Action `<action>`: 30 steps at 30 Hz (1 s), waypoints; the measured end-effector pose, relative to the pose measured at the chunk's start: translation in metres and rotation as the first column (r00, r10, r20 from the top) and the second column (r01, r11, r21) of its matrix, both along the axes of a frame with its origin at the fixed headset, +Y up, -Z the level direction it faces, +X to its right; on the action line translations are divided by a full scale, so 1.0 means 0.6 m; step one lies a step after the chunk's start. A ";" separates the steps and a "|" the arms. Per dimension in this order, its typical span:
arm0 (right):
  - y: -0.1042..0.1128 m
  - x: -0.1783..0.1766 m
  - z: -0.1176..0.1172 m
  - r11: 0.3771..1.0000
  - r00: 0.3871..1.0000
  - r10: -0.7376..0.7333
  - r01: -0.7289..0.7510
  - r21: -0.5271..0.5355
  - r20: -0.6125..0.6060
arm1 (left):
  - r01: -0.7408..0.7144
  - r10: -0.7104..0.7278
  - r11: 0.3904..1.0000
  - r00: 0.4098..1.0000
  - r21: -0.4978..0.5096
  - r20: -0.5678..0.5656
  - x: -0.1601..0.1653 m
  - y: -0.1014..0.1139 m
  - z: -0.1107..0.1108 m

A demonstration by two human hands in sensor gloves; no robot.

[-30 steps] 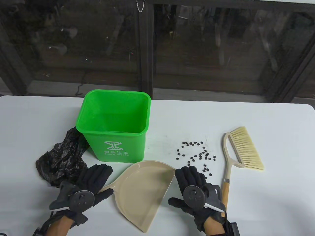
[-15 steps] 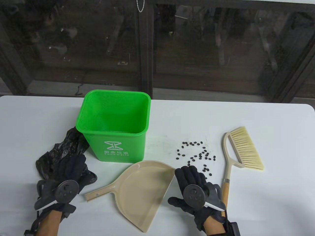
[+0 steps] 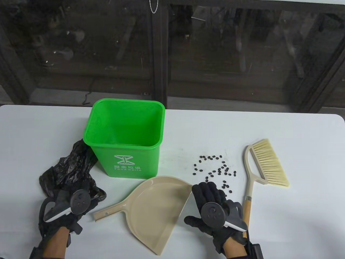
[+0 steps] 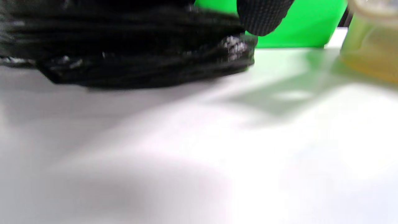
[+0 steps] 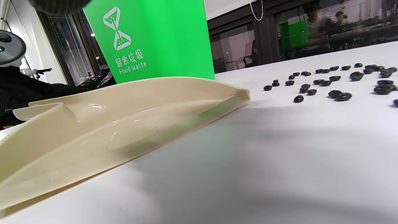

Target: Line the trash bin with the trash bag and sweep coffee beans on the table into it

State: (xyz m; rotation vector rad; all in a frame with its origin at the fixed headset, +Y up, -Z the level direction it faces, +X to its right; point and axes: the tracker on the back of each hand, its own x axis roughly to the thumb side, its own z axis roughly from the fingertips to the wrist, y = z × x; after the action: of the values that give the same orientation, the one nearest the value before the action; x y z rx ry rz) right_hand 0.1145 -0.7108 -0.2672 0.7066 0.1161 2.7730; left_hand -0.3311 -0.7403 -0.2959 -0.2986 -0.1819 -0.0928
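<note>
Bin [image 3: 125, 137] upright on the surface [image 3: 296, 215], unlined, rim open. Bag [image 3: 67, 170] lies crumpled against the bin's left wall, long axis running from the bin's near-left corner toward the person. Left hand [image 3: 68, 207] is on the bag's near end. In the table view the fingers are lost against the black plastic, so I cannot tell whether they grip it or only rest on it. The left wrist view shows one fingertip [image 4: 264, 17] at the bag's top edge, too blurred to settle it.

Right hand [image 3: 213, 207] lies flat on the surface, fingers straight, holding nothing, between the dustpan [image 3: 156, 207] and the brush [image 3: 265, 164] handle. Beans [image 3: 215, 170] are scattered just beyond its fingertips, well right of the bin.

Judgement: lining step at its start. The bag lies directly ahead of the left hand, which is the nearer one. The bin mouth is up and to the right of it, so the lift should go that way. The right hand is free to help spread the opening.
</note>
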 end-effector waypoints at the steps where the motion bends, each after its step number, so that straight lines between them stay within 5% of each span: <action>1: -0.001 0.000 0.000 1.000 1.000 0.000 0.000 -0.001 0.001 | 0.020 -0.020 1.000 1.000 -0.022 0.002 0.002 -0.004 -0.001; 7: -0.001 0.001 -0.002 1.000 1.000 0.002 -0.002 -0.004 0.004 | 0.081 -0.081 0.996 0.997 -0.047 0.006 0.008 -0.019 -0.006; 13: -0.003 0.001 -0.003 1.000 1.000 0.003 -0.003 -0.012 0.003 | 0.142 -0.142 0.987 0.990 0.069 0.001 0.009 -0.019 -0.008; 23: -0.007 0.006 -0.004 0.999 1.000 -0.012 0.013 -0.032 0.019 | -0.023 0.037 0.970 0.998 0.243 -0.053 -0.010 0.018 0.001; 30: -0.009 0.011 -0.007 0.999 0.999 -0.024 0.026 -0.047 0.032 | -0.171 0.184 0.899 0.983 0.403 0.008 0.000 0.075 0.015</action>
State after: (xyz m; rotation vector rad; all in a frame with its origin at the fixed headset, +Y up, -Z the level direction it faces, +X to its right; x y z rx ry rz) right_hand 0.1208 -0.7163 -0.2715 0.6477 0.1643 2.7470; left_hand -0.3312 -0.6954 -0.2871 0.1300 -0.1550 0.0569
